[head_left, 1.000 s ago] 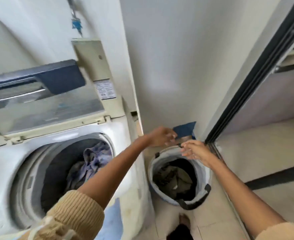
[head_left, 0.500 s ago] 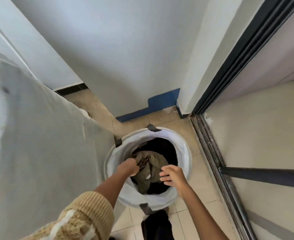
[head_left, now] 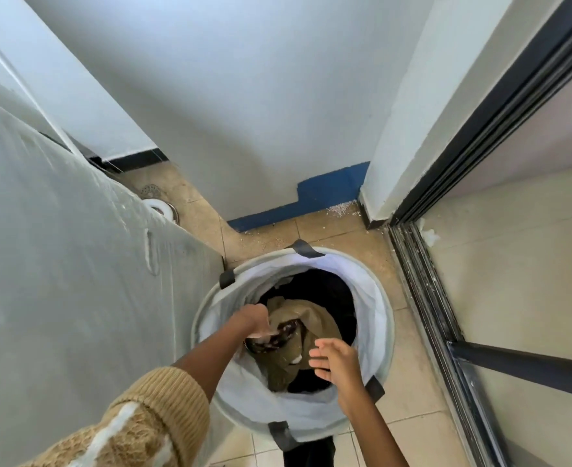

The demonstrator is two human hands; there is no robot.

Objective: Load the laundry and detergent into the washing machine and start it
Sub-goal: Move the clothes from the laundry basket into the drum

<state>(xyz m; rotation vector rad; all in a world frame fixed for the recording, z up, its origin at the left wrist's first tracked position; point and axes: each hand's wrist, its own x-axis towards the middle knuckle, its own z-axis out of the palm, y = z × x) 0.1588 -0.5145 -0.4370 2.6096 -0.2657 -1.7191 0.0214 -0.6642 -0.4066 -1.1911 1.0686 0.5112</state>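
Head view: fetching laundry seems the step in hand, the left hand (head_left: 251, 319) with fingers curled round a dark patterned cloth (head_left: 279, 336) inside the laundry basket (head_left: 388, 318), the right hand (head_left: 336, 361) spread and empty just right of it, over an olive garment (head_left: 313, 318). Next, I judge, the cloth must lift over the basket's rim and swing left, where what I take for the washing machine's side (head_left: 75, 264) stands close beside the left fingers; open floor lies right of the right fingers.

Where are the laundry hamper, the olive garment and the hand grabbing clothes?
laundry hamper (head_left: 370, 298): head view, pale inner wall.
olive garment (head_left: 318, 318): head view, top fold.
left hand (head_left: 250, 318): head view, knuckles; grips dark patterned cloth (head_left: 284, 332).
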